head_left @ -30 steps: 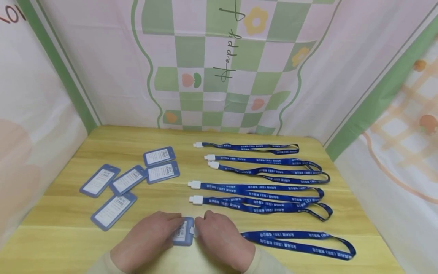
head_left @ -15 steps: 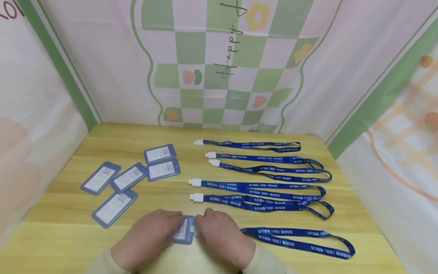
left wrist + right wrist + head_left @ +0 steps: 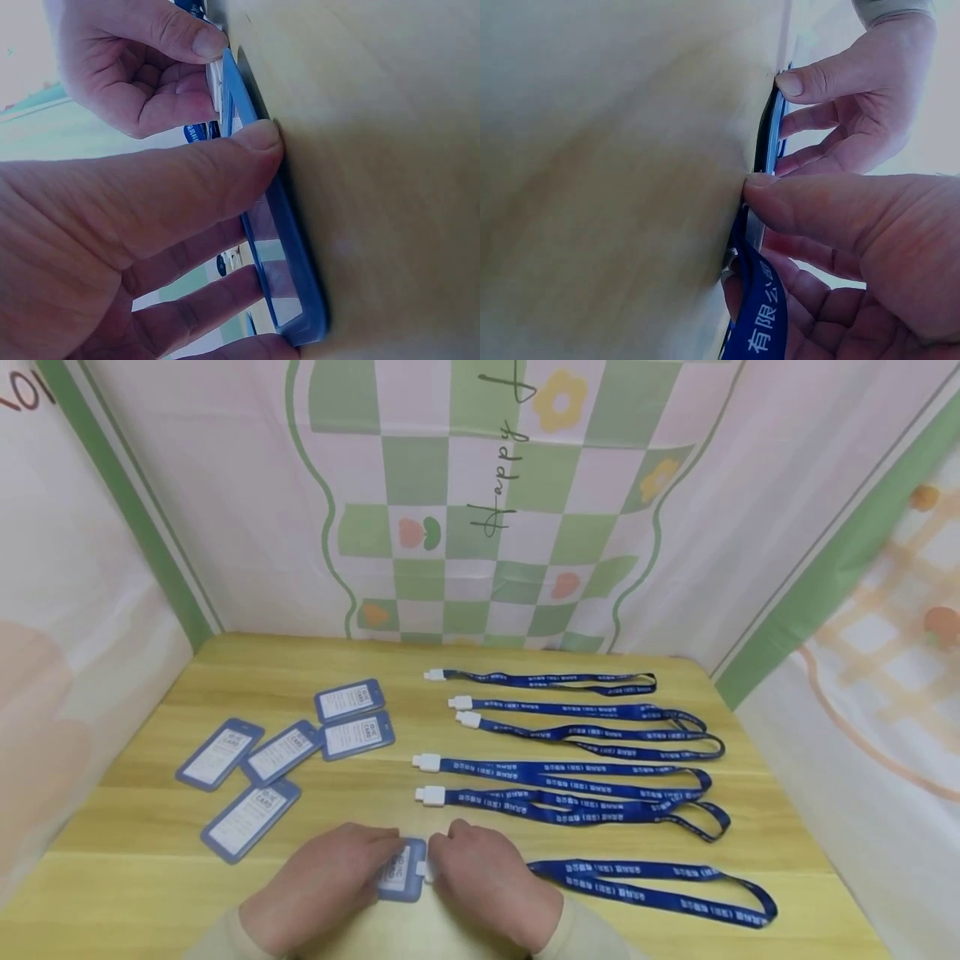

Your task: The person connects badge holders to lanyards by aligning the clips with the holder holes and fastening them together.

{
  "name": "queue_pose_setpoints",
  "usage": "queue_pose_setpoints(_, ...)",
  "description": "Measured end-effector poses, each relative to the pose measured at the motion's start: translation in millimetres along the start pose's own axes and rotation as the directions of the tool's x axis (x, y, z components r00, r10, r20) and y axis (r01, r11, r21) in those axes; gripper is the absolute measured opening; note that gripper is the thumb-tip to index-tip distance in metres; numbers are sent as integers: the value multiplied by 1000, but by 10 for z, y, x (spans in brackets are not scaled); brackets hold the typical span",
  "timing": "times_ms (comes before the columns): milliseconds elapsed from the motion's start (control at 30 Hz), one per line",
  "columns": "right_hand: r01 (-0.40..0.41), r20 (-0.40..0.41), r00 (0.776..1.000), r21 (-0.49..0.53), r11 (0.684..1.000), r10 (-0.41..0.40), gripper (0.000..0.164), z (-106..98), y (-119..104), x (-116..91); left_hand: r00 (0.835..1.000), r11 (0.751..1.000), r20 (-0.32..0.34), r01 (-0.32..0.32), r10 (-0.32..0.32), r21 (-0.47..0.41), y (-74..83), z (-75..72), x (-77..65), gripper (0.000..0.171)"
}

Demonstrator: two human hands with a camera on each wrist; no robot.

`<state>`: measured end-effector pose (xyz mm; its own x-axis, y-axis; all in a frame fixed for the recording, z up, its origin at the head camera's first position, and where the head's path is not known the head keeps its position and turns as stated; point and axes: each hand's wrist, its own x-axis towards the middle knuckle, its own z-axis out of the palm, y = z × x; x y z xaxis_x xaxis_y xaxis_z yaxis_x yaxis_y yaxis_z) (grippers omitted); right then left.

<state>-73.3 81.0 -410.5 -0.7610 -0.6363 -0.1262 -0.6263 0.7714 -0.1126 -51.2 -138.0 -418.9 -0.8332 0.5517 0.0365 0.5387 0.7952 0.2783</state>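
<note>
The left fingers (image 3: 232, 161) pinch a blue badge holder (image 3: 403, 872); just beside them, the right fingers (image 3: 455, 845) pinch a white lanyard clip (image 3: 429, 871).

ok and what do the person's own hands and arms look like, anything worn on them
The left hand and right hand are bare: no gloves, and no rings on the fingers that show. The left thumbnail looks short and unpainted. The left sleeve and right sleeve are pale cream, with no markings visible on the parts in view.
</note>
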Motion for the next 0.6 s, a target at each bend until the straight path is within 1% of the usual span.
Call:
queue_pose_setpoints(100,-3,1,1000,7,1000,3,11,7,-8,-22,1000,1000,2,-7,7,3,7,12,-21,44)
queue_pose_setpoints(400,-26,51,998,17,1000,25,12,0,-16,-43,1000,1000,4,-3,3,2,31,41,-58,45)
queue_pose_setpoints(500,-32,65,997,27,999,30,14,2,-15,-40,1000,1000,0,-6,6,-7,38,39,-74,46)
queue_pose_setpoints(600,-39,72,997,35,999,37,14,-2,-21,-44,1000,1000,17,6,-6,-28,49,29,-85,46)
